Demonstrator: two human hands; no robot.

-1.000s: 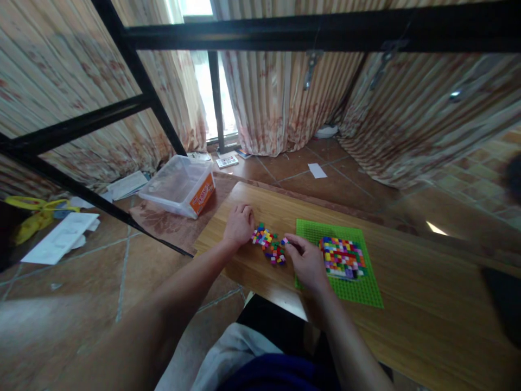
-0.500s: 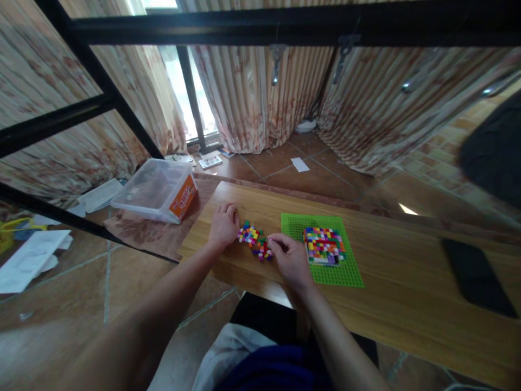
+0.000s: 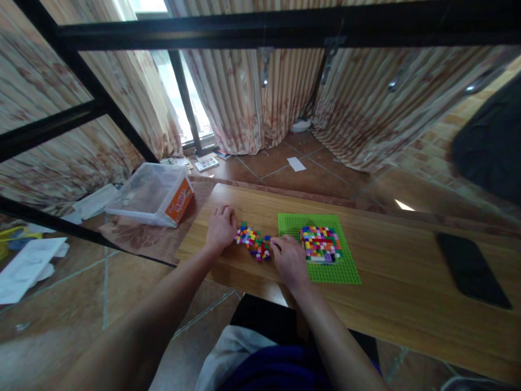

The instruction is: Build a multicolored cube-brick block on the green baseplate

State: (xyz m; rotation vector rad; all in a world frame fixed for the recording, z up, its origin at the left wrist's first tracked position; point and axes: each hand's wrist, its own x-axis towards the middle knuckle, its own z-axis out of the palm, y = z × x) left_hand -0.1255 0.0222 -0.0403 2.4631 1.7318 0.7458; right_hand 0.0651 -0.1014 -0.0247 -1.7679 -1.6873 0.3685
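My left hand (image 3: pixel 222 225) rests on the wooden table with its fingers loosely spread and nothing visible in them. Against its right side lies a loose pile of small colourful building bricks (image 3: pixel 247 237). Just right of that pile my right hand (image 3: pixel 288 258) pinches thumb and forefinger together on a small building brick, mostly hidden by the fingertips. The hand's outer edge overlaps the left part of a green studded baseplate (image 3: pixel 345 266). On the baseplate sits a dense multicoloured block of bricks (image 3: pixel 321 243), close beside my right hand.
A dark phone-like slab (image 3: pixel 472 269) lies on the table (image 3: pixel 399 271) to the right. Left of the table, a clear plastic box (image 3: pixel 140 201) with an orange label stands on the floor mat. A black metal frame (image 3: pixel 244 33) crosses above, before striped curtains (image 3: pixel 228 103).
My right hand has drawn slightly away from the pile toward the baseplate, with its pinch kept closed. My left hand stays beside the pile. The whole view has shifted a little.
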